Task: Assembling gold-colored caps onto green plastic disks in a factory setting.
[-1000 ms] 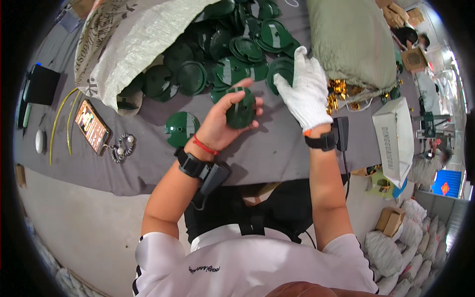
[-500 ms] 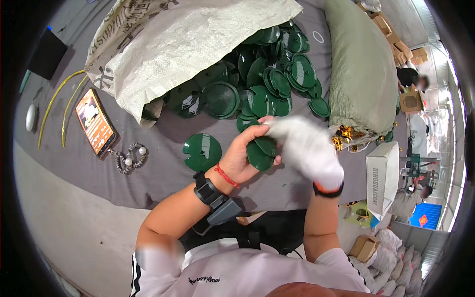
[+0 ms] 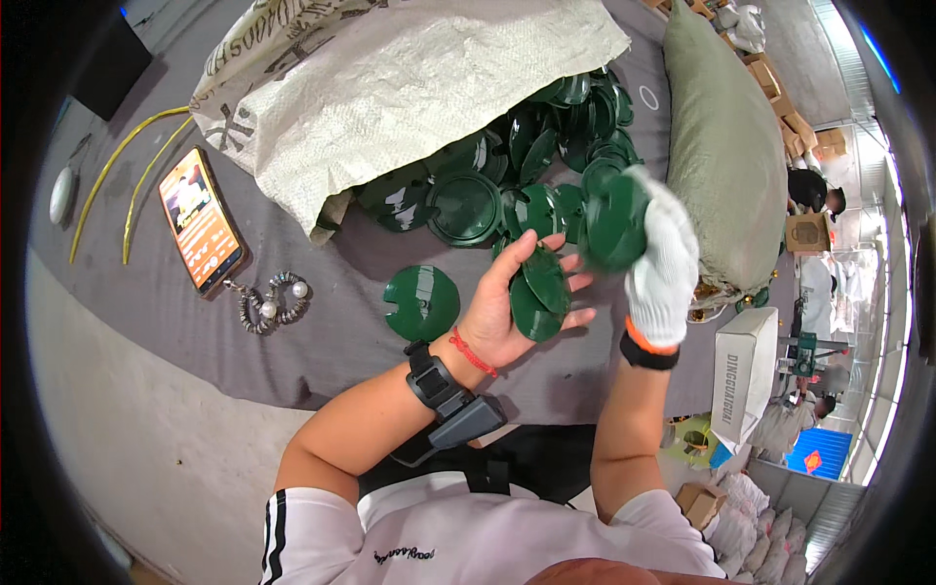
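Grey cloth [image 3: 346, 356], blurred disc [image 3: 614, 224] in gloved hand [image 3: 665, 258]

Left-held discs [image 3: 539, 307]: green, hard plastic look, smooth, glossy
Glove-held disc [image 3: 616, 229]: same green plastic look, motion-blurred, finish hard to read
Loose disc [image 3: 422, 304]: smooth plastic look, bright glare strip
Disc pile [image 3: 468, 207]: glossy plastic look, sharp highlights
Glove [image 3: 666, 258]: white knit cloth, matt
Far sack [image 3: 390, 112]: woven plastic look, creased, slight sheen
Right sack [image 3: 726, 146]: olive, woven look, low sheen
Table cover [image 3: 341, 370]: grey cloth, matt, wrinkled
Phone [image 3: 202, 219]: smooth glassy screen
Bead string [image 3: 268, 307]: pearly white beads, grey metallic-looking ones
White box [image 3: 746, 375]: smooth card look
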`<state>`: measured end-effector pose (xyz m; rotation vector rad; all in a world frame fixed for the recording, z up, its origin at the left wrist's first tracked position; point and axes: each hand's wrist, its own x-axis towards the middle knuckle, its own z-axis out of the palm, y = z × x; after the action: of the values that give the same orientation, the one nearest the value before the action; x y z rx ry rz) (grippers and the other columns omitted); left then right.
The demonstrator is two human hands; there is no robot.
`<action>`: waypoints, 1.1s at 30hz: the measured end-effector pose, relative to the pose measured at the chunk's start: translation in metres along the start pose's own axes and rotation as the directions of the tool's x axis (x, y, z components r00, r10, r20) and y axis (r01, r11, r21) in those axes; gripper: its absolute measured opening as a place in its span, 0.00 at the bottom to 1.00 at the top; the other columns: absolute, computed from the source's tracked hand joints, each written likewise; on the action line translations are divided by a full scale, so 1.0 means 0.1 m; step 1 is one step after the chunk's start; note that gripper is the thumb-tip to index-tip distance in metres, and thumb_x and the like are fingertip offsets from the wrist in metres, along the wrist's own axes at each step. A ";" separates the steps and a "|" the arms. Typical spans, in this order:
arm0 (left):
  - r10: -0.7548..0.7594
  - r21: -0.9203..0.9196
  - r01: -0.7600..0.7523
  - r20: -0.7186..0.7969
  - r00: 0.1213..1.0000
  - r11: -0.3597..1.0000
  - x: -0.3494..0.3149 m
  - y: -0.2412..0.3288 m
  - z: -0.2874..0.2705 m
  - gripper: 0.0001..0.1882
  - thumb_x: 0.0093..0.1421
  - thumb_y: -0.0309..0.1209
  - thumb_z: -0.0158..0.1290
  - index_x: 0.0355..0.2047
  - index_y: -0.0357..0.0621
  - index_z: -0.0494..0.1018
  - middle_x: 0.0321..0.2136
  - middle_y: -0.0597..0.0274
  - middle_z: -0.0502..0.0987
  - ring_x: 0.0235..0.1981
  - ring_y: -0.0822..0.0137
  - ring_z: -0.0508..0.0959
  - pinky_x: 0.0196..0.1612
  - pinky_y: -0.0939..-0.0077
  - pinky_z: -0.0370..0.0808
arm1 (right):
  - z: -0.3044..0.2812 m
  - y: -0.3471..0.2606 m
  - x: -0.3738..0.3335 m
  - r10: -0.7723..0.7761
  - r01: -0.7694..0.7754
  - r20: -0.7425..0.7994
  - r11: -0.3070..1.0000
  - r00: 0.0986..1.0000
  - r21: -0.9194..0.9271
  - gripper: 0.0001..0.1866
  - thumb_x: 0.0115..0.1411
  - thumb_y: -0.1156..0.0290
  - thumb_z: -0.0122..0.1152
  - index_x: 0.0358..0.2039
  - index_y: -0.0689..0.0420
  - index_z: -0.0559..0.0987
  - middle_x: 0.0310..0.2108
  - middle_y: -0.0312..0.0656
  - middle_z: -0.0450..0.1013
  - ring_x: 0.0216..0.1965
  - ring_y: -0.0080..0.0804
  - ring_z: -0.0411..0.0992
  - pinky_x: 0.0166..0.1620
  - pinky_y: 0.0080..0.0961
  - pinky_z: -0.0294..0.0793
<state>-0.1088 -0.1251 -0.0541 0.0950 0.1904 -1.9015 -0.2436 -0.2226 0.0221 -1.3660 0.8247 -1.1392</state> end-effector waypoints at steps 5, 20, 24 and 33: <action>-0.038 -0.041 0.043 0.117 0.992 0.998 -0.03 0.00 0.02 0.26 0.65 0.45 0.46 0.59 0.46 0.63 0.49 0.57 0.74 0.50 0.61 0.76 0.55 0.59 0.73 | 0.19 0.06 -0.38 -0.049 0.307 0.354 0.619 0.934 -0.723 0.13 0.60 0.77 0.58 0.45 0.64 0.78 0.49 0.42 0.74 0.50 0.28 0.71 0.56 0.30 0.68; -0.146 0.070 0.133 0.225 0.963 0.989 -0.01 0.09 -0.01 0.41 0.59 0.51 0.48 0.66 0.40 0.51 0.60 0.37 0.61 0.59 0.44 0.66 0.61 0.50 0.66 | -0.04 0.59 0.08 -0.087 0.440 0.436 0.316 0.896 -0.840 0.28 0.55 0.63 0.63 0.56 0.55 0.71 0.51 0.52 0.71 0.56 0.53 0.66 0.61 0.41 0.61; -0.120 0.110 0.103 0.161 0.980 0.989 -0.03 0.08 0.00 0.40 0.61 0.56 0.45 0.66 0.44 0.53 0.61 0.43 0.61 0.62 0.46 0.63 0.61 0.39 0.61 | -0.12 0.27 -0.21 -0.204 0.070 -0.124 0.741 0.971 -0.667 0.18 0.63 0.75 0.55 0.54 0.58 0.74 0.50 0.45 0.74 0.48 0.36 0.73 0.51 0.26 0.72; -0.154 0.360 0.125 0.053 0.987 0.925 -0.19 -0.18 -0.10 0.28 0.63 0.36 0.50 0.62 0.49 0.58 0.52 0.58 0.71 0.49 0.60 0.76 0.49 0.62 0.77 | 0.04 0.09 -1.28 -0.210 0.352 0.290 0.389 0.934 -0.852 0.54 0.51 0.51 0.66 0.66 0.68 0.48 0.62 0.61 0.55 0.60 0.62 0.58 0.63 0.50 0.55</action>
<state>-0.1193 -0.0997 -0.0590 0.2550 -0.2102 -2.0616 -0.2756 -0.1021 -0.0078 -2.5585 1.2088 -0.8047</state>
